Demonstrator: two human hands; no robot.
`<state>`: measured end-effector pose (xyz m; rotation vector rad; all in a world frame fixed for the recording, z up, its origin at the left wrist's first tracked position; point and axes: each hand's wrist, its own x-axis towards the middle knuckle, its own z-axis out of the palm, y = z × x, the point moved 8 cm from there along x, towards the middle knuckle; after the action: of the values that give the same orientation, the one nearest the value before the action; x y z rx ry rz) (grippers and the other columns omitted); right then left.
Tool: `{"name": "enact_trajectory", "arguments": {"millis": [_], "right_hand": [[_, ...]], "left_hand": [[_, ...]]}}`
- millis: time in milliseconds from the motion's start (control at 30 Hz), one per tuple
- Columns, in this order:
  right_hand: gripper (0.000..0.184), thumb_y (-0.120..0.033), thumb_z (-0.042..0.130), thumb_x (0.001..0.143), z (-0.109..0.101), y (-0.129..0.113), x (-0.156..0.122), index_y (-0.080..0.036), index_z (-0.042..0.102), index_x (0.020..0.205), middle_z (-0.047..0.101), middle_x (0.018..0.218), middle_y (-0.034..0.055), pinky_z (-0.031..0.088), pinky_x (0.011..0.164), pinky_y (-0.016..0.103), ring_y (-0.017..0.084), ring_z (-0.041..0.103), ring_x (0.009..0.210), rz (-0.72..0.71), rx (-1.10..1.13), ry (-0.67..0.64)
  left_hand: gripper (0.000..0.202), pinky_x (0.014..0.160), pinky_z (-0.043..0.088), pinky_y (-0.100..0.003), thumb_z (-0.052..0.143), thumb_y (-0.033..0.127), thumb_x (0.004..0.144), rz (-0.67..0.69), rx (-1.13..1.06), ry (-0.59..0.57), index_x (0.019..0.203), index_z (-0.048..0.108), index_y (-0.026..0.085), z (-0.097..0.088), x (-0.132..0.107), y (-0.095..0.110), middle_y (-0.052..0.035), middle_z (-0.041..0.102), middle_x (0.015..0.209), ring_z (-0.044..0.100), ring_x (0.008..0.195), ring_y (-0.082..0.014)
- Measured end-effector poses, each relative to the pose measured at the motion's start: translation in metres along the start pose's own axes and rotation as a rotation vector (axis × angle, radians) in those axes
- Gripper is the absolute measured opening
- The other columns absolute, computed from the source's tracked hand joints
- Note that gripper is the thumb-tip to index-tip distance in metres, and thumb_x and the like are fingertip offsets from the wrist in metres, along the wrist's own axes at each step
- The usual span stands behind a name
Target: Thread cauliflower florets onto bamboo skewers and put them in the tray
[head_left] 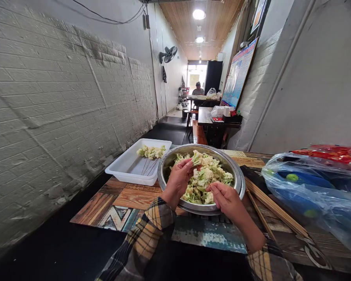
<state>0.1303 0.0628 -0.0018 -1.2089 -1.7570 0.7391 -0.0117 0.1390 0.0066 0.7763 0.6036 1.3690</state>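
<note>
A steel bowl (241, 177) full of cut cauliflower florets (204, 177) stands on the table in front of me. Over its left side, my left hand (179, 177) pinches a cauliflower floret (196, 157) between thumb and fingers. My right hand (224, 197) is closed in a pinch above the bowl's near right part; what lies between its fingertips is too small to make out. To the left sits a white plastic tray (125, 170) with skewered cauliflower (150, 151) in it, the thin sticks pointing toward me. A bundle of bamboo skewers (276, 208) lies right of the bowl.
Clear plastic bags (304, 187) with blue and green contents crowd the table's right side, a red package (327, 154) behind them. The patterned wooden table (137, 198) has its near edge before me. Farther back are another table (206, 116) and a seated person (198, 89).
</note>
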Motion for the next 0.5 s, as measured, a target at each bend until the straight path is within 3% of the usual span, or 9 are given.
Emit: {"name": "enact_trajectory", "arguments": {"millis": [267, 500], "right_hand": [[0.036, -0.041, 0.037, 0.096, -0.0013, 0.0009, -0.0004, -0.018, 0.062, 0.084, 0.045, 0.043, -0.0057, 0.036, 0.048, 0.023, 0.012, 0.045, 0.041, -0.011, -0.028, 0.032], [0.037, -0.040, 0.036, 0.096, -0.0046, -0.0021, -0.0030, -0.018, 0.062, 0.083, 0.046, 0.045, -0.0047, 0.037, 0.052, 0.025, 0.013, 0.048, 0.045, -0.029, -0.118, 0.091]], "left_hand": [[0.033, 0.048, 0.033, -0.017, 0.084, 0.029, 0.054, 0.010, 0.057, 0.017, 0.078, 0.067, 0.013, 0.0000, -0.0015, 0.0002, 0.0000, 0.064, 0.066, 0.059, 0.056, -0.0079], [0.028, 0.061, 0.042, -0.022, 0.080, 0.033, 0.059, 0.096, 0.248, 0.059, 0.076, 0.069, 0.014, -0.0014, -0.0051, 0.0060, 0.0007, 0.062, 0.064, 0.059, 0.061, -0.0106]]}}
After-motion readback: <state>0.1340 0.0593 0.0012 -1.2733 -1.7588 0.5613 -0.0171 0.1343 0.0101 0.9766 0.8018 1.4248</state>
